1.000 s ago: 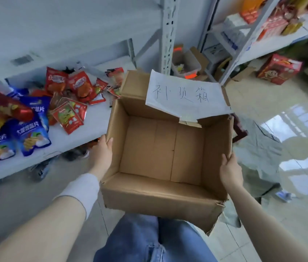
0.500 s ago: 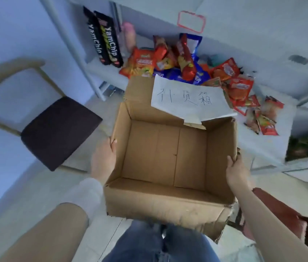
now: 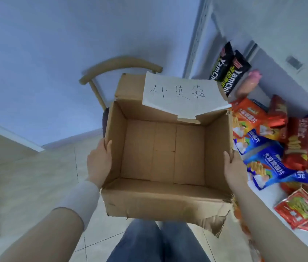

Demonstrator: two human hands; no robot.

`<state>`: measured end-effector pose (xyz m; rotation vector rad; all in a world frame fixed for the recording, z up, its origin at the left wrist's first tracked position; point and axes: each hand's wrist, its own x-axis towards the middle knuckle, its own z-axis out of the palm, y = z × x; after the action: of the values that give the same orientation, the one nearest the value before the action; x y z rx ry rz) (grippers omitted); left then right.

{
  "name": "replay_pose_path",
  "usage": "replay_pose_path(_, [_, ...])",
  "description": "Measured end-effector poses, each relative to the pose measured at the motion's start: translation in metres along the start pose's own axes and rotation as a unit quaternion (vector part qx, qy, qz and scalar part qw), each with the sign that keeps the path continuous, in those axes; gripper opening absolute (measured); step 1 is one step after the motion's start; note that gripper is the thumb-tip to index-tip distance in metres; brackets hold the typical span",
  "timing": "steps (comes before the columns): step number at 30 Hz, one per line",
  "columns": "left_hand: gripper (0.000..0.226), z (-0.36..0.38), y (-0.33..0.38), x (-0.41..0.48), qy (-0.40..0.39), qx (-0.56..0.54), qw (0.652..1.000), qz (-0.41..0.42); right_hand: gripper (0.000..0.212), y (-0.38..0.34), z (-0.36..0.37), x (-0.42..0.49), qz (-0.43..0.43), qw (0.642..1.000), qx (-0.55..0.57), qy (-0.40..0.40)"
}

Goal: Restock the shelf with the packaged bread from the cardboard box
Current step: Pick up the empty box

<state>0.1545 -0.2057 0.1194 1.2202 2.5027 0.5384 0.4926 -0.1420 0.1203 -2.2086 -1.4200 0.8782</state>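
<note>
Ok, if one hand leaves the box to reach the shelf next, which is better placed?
Probably the right hand: it grips the cardboard box on the side nearest the snack packs on the shelf. The left hand holds the opposite side, toward the chair.

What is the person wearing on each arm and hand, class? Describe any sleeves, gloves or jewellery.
The left hand is bare, and a pale grey-white fabric cuff covers its wrist and lower forearm. The right hand and right forearm are bare. No sleeve, glove, watch or ring shows there.
</note>
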Motion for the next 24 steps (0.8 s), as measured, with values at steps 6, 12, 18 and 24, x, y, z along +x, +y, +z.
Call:
replay_pose_path(6, [0.039,-0.003,-0.017,0.078,0.038,-0.027,0.994,-0.097,0.039,-0.093,0.054,0.086,-0.081,0.995,-0.04,-0.048])
replay_pose_path(12, [0.039,0.022,-0.036,0.173,0.044,-0.033,0.987,-0.149,0.038,-0.155,0.131,0.166,-0.121,0.989,-0.076,-0.04])
replay_pose_path(18, [0.037,0.062,-0.057,0.236,0.025,-0.018,0.98,-0.195,0.04,-0.183,0.198,0.221,-0.102,0.984,-0.12,-0.079])
replay_pose_path(24, [0.038,0.099,-0.08,0.264,0.003,-0.012,0.971,-0.241,0.041,-0.185,0.241,0.254,-0.109,0.972,-0.183,-0.102])
